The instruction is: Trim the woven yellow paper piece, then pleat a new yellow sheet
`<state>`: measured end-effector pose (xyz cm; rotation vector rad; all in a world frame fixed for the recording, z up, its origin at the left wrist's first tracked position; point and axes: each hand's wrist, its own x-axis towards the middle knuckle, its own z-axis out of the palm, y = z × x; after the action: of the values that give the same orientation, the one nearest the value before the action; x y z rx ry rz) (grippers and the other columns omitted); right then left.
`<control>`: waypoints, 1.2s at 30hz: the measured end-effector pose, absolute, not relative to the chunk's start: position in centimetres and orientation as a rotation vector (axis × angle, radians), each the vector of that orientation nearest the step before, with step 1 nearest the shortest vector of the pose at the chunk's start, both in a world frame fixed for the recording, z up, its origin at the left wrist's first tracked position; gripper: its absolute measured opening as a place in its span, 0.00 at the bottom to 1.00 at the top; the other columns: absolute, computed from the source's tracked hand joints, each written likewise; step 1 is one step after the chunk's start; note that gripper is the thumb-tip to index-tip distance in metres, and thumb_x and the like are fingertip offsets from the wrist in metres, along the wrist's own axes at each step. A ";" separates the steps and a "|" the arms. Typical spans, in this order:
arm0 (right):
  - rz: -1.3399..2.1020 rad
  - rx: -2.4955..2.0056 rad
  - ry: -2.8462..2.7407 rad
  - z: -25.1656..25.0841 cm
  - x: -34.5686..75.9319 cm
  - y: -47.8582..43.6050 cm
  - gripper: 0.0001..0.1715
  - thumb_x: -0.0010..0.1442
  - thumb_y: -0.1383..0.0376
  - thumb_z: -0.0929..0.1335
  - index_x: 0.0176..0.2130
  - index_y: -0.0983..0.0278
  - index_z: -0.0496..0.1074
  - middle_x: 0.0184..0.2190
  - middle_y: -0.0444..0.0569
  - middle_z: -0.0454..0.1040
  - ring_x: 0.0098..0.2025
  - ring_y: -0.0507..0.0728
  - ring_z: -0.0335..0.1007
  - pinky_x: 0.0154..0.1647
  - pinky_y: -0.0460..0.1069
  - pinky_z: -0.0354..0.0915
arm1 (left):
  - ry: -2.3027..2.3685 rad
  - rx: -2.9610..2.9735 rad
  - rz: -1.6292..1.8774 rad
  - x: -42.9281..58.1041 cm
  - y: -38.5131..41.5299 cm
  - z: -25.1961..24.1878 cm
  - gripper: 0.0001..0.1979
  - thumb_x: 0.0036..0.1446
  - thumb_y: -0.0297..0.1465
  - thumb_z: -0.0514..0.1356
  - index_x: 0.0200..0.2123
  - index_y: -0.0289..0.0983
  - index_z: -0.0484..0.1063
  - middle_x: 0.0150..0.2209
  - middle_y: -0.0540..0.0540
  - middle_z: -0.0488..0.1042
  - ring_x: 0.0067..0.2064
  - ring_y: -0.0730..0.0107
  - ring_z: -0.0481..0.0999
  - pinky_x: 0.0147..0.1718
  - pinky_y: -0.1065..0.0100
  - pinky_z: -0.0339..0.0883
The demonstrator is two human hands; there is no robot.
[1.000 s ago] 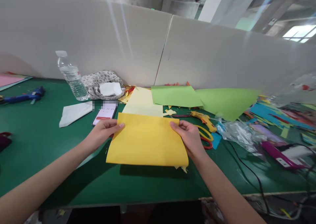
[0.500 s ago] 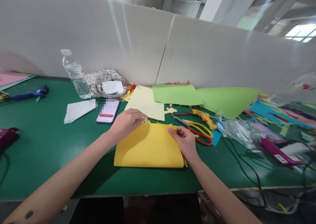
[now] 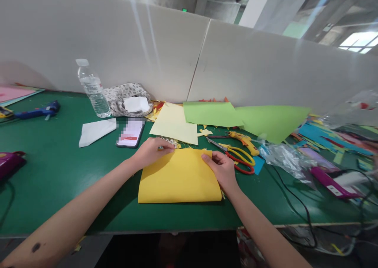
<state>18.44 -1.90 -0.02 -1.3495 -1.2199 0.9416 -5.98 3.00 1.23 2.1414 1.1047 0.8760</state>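
Near the front edge of the green table lies my folded yellow sheet, its rounded bend toward me. A second ago I had it raised, my left hand at its far left corner; now it is down low, and that hand has moved inward along the far edge, fingertips drawn together there (whether they grip the paper, I cannot tell). My right hand is clamped on the far right corner, thumb on top. As I judge it, the fold is steadier to work lowered than held up. Just beyond its far edge lies a pale yellow sheet; the scissors rest beside my right hand. Farther left is a phone, and toward the table's back edge stands a water bottle.
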 end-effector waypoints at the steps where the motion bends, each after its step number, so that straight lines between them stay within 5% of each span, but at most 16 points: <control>1: 0.946 -1.344 -1.216 0.0 18.4 -1.9 0.17 0.42 0.54 0.73 0.28 0.64 0.73 0.25 0.46 0.74 0.27 0.55 0.68 0.28 0.49 0.64 | 1.092 2.127 0.879 -6.0 3.0 1.2 0.11 0.53 0.37 0.56 0.36 0.41 0.77 0.37 0.48 0.78 0.39 0.63 0.75 0.37 0.68 0.68; 36: 0.928 -1.401 -1.190 0.8 18.3 -2.0 0.18 0.42 0.54 0.73 0.27 0.65 0.71 0.24 0.46 0.73 0.25 0.54 0.67 0.25 0.47 0.63 | 1.086 2.461 0.941 -5.9 2.6 0.5 0.10 0.58 0.33 0.55 0.40 0.43 0.75 0.39 0.53 0.78 0.40 0.69 0.75 0.36 0.71 0.66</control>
<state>18.27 -1.99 0.76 -1.4014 -1.1900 0.9278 -5.88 2.61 0.51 2.4614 1.0855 0.9410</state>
